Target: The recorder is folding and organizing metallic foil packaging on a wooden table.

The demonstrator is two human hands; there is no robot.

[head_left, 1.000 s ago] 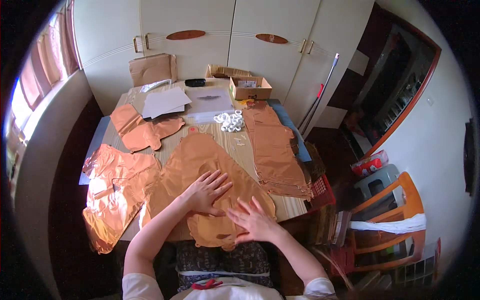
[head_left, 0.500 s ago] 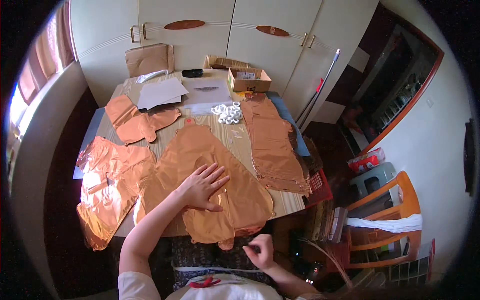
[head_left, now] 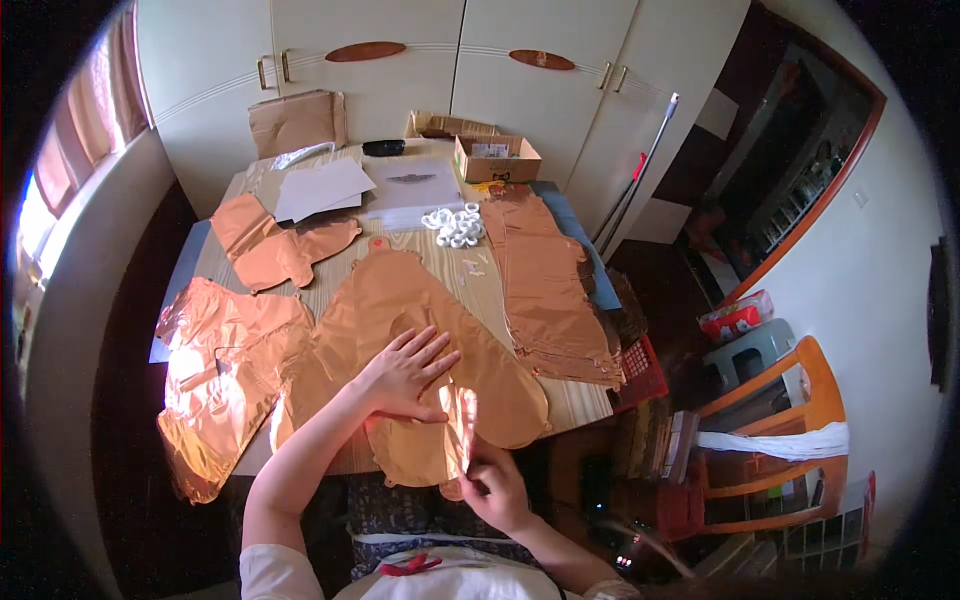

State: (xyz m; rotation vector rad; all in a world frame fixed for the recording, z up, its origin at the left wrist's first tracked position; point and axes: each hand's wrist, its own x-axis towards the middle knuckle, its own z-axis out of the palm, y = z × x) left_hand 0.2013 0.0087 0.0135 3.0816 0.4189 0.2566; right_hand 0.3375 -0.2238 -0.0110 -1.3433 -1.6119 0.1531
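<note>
A large flat copper-coloured foil balloon [head_left: 395,290] lies across the near middle of the table. My left hand [head_left: 405,378] rests on it, palm down, fingers spread. At the near edge, my right hand [head_left: 495,490] is closed on a lower flap of the foil balloon and lifts it, so a shiny crease stands up beside my left thumb. To the left, a crinkled copper foil balloon [head_left: 250,335] hangs over the table edge. Farther back is a smaller copper foil piece [head_left: 265,240]. A stack of copper foil balloons [head_left: 545,290] lies to the right.
Behind the balloon sit a pile of white rings [head_left: 455,226], white sheets [head_left: 315,188], clear plastic bags [head_left: 415,185], a black tray [head_left: 384,148] and a cardboard box [head_left: 497,158]. A wooden chair [head_left: 825,400] and a red basket [head_left: 642,372] stand right of the table [head_left: 580,402].
My right hand has moved left and up from in front of the table and taken hold of the balloon's lower flap, raising it. My left hand stays in place.
</note>
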